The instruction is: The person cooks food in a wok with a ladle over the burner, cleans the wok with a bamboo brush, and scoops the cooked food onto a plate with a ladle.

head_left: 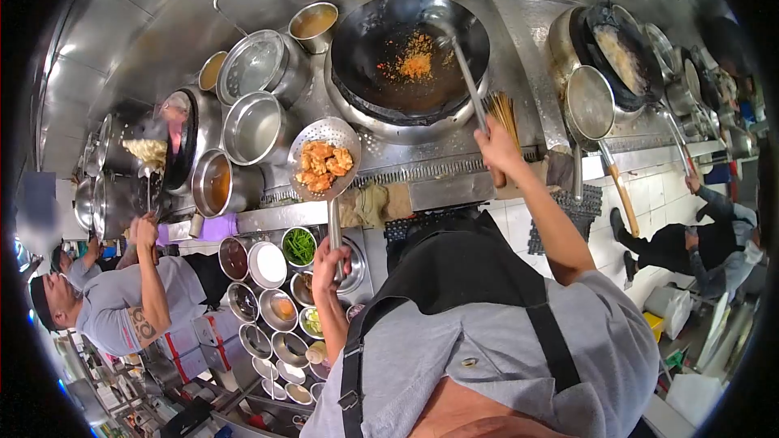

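Observation:
My left hand (330, 266) is wrapped round the handle of a perforated skimmer (301, 186), which holds several browned, fried pieces (322, 164). In my right hand (500, 148) is the long handle of a metal ladle (469, 77); its bowl rests inside the black wok (365, 40). Chopped orange-red bits (415, 58) lie in the middle of the wok. A bamboo brush (502, 116) stands just beside my right hand.
Steel pots (253, 127) stand left of the wok. Several bowls, one with chopped greens (299, 246), are beside my left hand. A co-worker (154, 300) works at the left. At right are a strainer (591, 103), another wok (621, 57) and a person (714, 235).

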`<state>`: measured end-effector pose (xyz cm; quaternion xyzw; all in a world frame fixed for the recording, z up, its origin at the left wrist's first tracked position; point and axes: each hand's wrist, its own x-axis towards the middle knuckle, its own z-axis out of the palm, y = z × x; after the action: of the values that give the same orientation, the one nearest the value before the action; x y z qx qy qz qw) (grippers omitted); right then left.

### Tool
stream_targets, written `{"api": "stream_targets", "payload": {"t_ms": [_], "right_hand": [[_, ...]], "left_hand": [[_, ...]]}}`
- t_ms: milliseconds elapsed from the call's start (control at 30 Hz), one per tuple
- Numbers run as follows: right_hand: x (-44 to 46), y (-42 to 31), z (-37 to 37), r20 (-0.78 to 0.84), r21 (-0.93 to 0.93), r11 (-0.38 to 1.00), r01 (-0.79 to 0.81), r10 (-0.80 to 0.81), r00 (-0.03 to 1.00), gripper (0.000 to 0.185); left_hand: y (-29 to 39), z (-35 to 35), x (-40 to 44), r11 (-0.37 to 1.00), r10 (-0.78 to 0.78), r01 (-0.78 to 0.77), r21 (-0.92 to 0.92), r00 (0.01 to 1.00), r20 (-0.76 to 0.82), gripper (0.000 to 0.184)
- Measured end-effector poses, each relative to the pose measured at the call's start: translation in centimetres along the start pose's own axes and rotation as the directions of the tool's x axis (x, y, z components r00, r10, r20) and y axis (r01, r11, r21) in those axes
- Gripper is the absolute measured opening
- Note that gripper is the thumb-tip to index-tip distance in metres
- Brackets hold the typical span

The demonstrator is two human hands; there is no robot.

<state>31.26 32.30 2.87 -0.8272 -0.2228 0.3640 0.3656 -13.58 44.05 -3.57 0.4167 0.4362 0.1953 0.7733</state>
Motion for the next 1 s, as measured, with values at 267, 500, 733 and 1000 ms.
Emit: {"api": "stream_targets", "payload": {"t_ms": [267,500,733,1000], "right_hand": [[-1.6,1.5,-4.5,0.255,-0.091,0.921,0.379,-0.346,0.903,0.043],[12.7,7.4,-1.3,-0.286,-0.447,0.662,0.602,-0.743,0.605,0.045],[1.4,8.9,-6.8,-0.015,-0.131,0.934,0.333,-0.338,0.941,0.048],[1.9,13.7,-7.5,-0.12,-0.246,0.845,0.474,-0.512,0.85,0.051]], "left_hand": [[5.5,7.3,-4.3,0.984,0.126,-0.112,0.138,0.987,-0.1,0.029],[9.1,13.3,0.6,0.961,0.186,-0.17,0.217,0.981,-0.057,0.034],[9.7,17.1,8.7,0.854,0.262,-0.178,0.489,0.959,-0.108,0.049],[9.6,18.3,12.2,0.405,0.654,-0.102,0.909,0.727,-0.21,0.055]]}}
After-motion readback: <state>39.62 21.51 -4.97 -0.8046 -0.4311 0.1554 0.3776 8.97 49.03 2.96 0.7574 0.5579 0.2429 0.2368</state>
